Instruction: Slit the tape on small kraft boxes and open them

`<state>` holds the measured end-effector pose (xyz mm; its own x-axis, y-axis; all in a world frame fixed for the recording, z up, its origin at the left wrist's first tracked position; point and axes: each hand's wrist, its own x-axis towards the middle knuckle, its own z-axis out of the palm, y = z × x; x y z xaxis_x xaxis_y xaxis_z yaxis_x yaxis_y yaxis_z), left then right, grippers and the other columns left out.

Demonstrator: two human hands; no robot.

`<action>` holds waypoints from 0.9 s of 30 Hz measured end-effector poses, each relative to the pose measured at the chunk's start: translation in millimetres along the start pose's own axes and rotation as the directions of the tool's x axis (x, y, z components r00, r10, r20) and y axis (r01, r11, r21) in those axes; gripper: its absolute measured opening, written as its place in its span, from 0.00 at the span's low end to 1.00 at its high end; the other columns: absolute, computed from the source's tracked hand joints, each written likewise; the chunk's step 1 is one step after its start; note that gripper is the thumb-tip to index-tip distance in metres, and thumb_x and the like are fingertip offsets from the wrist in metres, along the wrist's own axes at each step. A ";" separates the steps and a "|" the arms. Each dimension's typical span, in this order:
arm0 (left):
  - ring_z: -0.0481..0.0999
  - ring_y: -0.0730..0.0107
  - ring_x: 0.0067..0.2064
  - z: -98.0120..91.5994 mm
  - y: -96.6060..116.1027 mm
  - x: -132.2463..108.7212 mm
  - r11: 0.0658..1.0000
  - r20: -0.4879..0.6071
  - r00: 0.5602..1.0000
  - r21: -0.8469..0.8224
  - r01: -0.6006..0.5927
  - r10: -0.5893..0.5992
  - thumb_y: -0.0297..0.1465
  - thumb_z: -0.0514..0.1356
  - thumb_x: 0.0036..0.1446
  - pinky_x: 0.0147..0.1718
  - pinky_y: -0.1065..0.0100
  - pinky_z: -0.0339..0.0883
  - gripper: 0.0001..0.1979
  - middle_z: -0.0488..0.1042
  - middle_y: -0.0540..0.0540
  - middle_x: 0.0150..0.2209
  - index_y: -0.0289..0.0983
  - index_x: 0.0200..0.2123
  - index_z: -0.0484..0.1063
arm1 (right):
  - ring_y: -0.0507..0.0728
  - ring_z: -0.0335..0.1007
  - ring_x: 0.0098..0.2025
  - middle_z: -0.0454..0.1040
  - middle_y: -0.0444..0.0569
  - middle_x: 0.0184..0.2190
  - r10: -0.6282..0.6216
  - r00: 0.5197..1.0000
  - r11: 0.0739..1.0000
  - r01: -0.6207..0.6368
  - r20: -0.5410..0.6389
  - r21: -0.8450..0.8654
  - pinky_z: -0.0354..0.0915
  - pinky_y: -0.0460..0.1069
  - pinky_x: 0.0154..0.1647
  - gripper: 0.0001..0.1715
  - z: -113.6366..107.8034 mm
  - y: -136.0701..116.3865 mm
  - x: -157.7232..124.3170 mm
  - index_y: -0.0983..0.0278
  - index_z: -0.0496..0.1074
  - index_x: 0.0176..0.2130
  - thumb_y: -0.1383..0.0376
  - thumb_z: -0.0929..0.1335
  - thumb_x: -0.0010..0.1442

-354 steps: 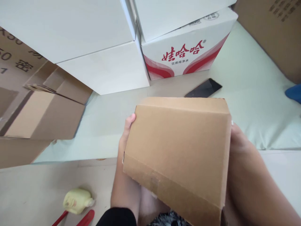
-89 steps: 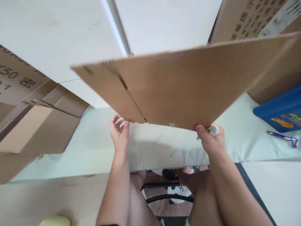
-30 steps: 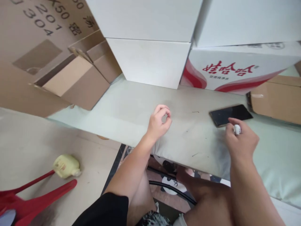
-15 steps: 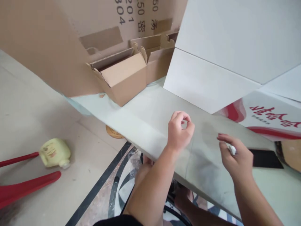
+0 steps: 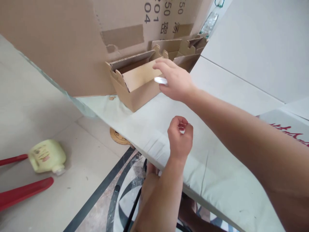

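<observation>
At the right end of an open-topped brown cardboard box [image 5: 142, 96], a person's right hand [image 5: 176, 80] clamps a small white object [image 5: 160, 80], slightly blurred, while its other fingers reach over the box's pale front flap; whether the fingertips touch the flap cannot be told. Nearer the wearer than the box, the left hand [image 5: 181, 138] hovers, its fingers curled and drawn together with the thumb. The box stands on a pale green cloth-covered surface [image 5: 140, 129], just in front of a large brown carton [image 5: 82, 48] printed with black characters and numerals. Just right of the box sits a second brown cardboard box [image 5: 187, 61] with raised flaps, a clear plastic bottle [image 5: 210, 22] showing beyond it. Farther right of the box rise plain white cartons [image 5: 256, 48], near a white carton with red lettering [image 5: 287, 129]. Well left of the box, on the floor, a pale yellow plastic bottle [image 5: 49, 158] lies near two red prongs [image 5: 26, 193].
</observation>
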<state>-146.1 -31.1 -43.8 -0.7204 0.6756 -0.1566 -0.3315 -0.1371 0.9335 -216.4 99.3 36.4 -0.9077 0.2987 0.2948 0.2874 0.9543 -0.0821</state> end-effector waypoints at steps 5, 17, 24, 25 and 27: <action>0.69 0.71 0.35 0.4 6.1 -5.5 0.999 0.019 0.999 -0.009 0.047 -0.046 0.22 0.57 0.52 0.33 0.69 0.60 0.06 0.66 0.52 0.27 0.39 0.27 0.65 | 0.68 0.73 0.59 0.65 0.48 0.69 0.057 0.970 0.987 -0.019 0.236 -0.160 0.71 0.56 0.43 0.53 0.5 -17.6 41.8 0.50 0.56 0.70 0.78 0.67 0.51; 0.64 0.73 0.30 -9.4 29.2 -21.1 0.551 -0.387 0.469 0.129 -0.825 0.794 0.19 0.55 0.51 0.31 0.68 0.60 0.08 0.61 0.52 0.28 0.38 0.29 0.62 | 0.57 0.75 0.38 0.77 0.49 0.44 0.046 0.994 0.987 -0.061 -0.096 -0.152 0.58 0.49 0.27 0.12 -24.3 4.9 -121.0 0.60 0.73 0.43 0.70 0.64 0.61; 0.68 0.72 0.33 -1.0 26.0 -25.6 0.644 -0.115 0.634 0.159 -0.748 0.765 0.24 0.56 0.57 0.35 0.66 0.65 0.05 0.65 0.51 0.31 0.40 0.33 0.65 | 0.59 0.78 0.42 0.78 0.51 0.43 0.194 0.936 0.963 -0.239 -0.294 -0.127 0.70 0.50 0.37 0.13 -64.5 14.9 -314.6 0.60 0.74 0.47 0.71 0.67 0.62; 0.69 0.71 0.34 4.2 20.9 -26.5 0.673 0.006 0.682 0.153 -0.723 0.731 0.26 0.56 0.58 0.36 0.66 0.66 0.03 0.67 0.51 0.32 0.40 0.34 0.66 | 0.58 0.78 0.41 0.78 0.52 0.42 0.212 0.921 0.953 -0.269 -0.327 -0.141 0.70 0.50 0.38 0.13 -69.1 14.7 -337.0 0.60 0.74 0.46 0.71 0.68 0.62; 0.72 0.69 0.38 18.9 10.3 -30.4 0.717 0.250 0.721 0.128 -0.686 0.646 0.28 0.57 0.59 0.39 0.64 0.68 0.01 0.72 0.49 0.35 0.40 0.35 0.68 | 0.57 0.77 0.39 0.78 0.51 0.42 0.270 0.892 0.923 -0.347 -0.362 -0.168 0.70 0.50 0.38 0.12 -76.2 11.5 -372.7 0.60 0.75 0.47 0.71 0.69 0.63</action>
<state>-116.1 -39.3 -23.3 -0.5813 0.5803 0.5704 0.3344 -0.4687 0.8176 148.4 -1.8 -1.9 -0.6218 0.5202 0.5855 0.6312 0.7754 -0.0185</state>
